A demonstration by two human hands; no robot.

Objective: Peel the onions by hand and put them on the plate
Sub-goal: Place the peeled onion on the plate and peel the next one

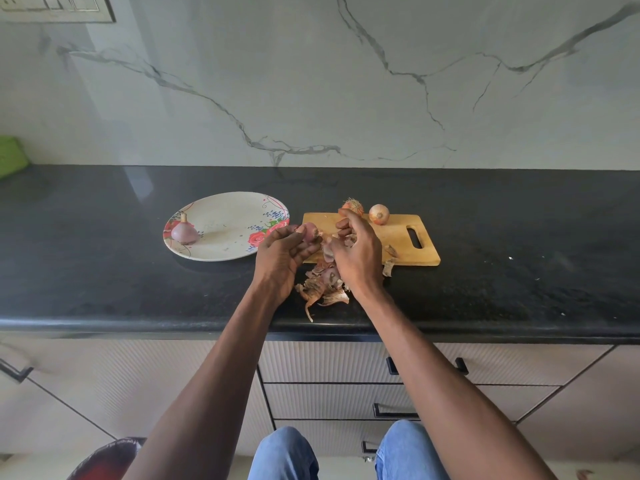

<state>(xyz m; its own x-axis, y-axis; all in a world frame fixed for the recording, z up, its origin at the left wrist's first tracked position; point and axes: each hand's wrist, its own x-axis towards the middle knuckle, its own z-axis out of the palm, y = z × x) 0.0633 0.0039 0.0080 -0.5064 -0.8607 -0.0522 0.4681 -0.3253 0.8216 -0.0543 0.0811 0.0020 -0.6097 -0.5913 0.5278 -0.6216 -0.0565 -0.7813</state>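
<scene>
My left hand [282, 252] cups the half-peeled pinkish onion [309, 232] beside the floral plate [221, 206] while my right hand [355, 251] pinches papery skin [327, 252]; tugging hard could, I judge, knock it loose.

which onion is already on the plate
The purplish peeled onion at the plate's left edge. One is in the left hand; two unpeeled ones sit by the cutting board.

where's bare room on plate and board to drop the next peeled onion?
Plate: bare from the peeled onion at its left rim across to the rose print. Cutting board: bare strip between the unpeeled onions and the handle slot. Crowded: the board's left end, under both hands, left hand, right hand, and the peel pile on the counter.
</scene>
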